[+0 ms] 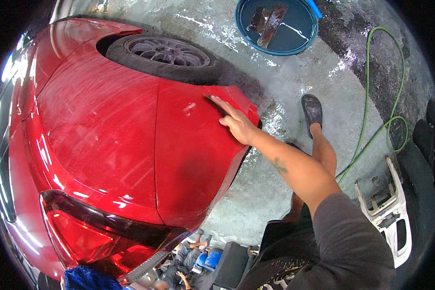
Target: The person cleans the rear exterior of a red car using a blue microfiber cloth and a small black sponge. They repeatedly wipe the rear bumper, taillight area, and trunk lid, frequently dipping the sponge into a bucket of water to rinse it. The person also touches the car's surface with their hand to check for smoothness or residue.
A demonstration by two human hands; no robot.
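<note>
My right hand [239, 125] lies palm down near the wheel-side end of a red car's rear bumper [192, 145]. Its fingers press a thin dark pad or sheet [212, 102], mostly hidden beneath them, against the paint. A pale scuffed spot [190, 107] shows beside the fingertips. Across a seam, the rear quarter panel [98, 105] carries dull, whitish streaks. The dusty rear wheel [166, 52] sits beyond it, and the red tail light [90, 232] is closer to me. My left hand is out of view.
A blue round tub [241, 30] of dark water holds two boards [273, 25]. A green hose [367, 83] loops over wet concrete [246, 203]. White trim [404, 246] stands at right. A blue cloth [88, 279] hangs by the tail light; another person [183, 261] is below.
</note>
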